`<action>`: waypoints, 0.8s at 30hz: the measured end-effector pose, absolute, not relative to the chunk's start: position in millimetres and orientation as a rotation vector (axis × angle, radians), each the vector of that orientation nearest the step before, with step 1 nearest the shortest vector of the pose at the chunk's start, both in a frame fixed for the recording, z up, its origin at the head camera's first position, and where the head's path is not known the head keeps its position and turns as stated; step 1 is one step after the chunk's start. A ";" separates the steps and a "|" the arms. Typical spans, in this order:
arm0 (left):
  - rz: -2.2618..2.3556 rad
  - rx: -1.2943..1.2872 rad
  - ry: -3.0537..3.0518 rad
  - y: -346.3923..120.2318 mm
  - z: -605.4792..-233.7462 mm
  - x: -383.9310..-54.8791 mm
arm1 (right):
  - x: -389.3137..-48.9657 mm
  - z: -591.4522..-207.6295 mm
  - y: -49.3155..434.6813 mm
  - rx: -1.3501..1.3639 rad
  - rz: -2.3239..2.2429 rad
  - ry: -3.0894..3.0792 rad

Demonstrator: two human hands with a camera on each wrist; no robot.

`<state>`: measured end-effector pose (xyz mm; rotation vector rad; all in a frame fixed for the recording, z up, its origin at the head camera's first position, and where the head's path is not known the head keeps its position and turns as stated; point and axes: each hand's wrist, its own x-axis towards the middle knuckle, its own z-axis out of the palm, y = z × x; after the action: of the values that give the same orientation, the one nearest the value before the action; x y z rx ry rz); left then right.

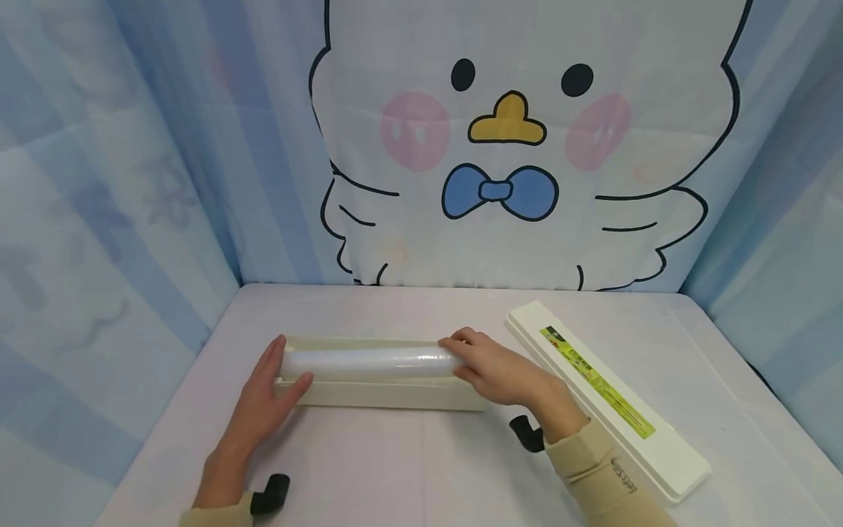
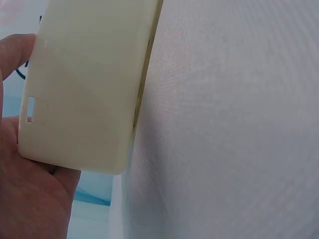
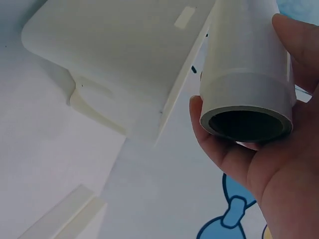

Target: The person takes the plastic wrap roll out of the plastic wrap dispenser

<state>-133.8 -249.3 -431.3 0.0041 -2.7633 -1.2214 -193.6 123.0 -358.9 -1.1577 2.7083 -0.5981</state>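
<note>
A long roll of cling film [image 1: 375, 361] lies lengthwise over an open cream box [image 1: 395, 395] on the table. My right hand [image 1: 497, 373] grips the roll's right end, thumb and fingers around it. From the right wrist view, the hollow core of the roll [image 3: 249, 84] faces the camera, and that end stands apart from the box [image 3: 129, 59]. At the box's left end, my left hand [image 1: 260, 410] holds it between thumb and fingers. The left wrist view shows the box's plain outer face [image 2: 84, 89], with a small slot near the palm; the roll is hidden there.
A long cream lid [image 1: 626, 432] with a yellow-green label lies slantwise on the right of the table, beside and partly behind the right forearm. The pale table [image 1: 395, 468] meets a printed curtain [image 1: 276, 146] at its back and sides.
</note>
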 end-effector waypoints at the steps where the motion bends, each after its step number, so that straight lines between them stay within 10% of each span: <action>1: -1.216 0.003 -2.762 -249.2 -431.5 -133.9 | -193.6 -358.6 122.0 -1.142 -0.595 2.711; 24: -1.209 0.013 -2.762 -249.6 -431.5 -134.2 | -191.2 -357.4 111.0 -1.438 -0.173 2.893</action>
<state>-134.2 -249.6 -431.5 0.0127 -2.7617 -1.2093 -191.2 111.0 -357.4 -1.4381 2.8930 -0.1727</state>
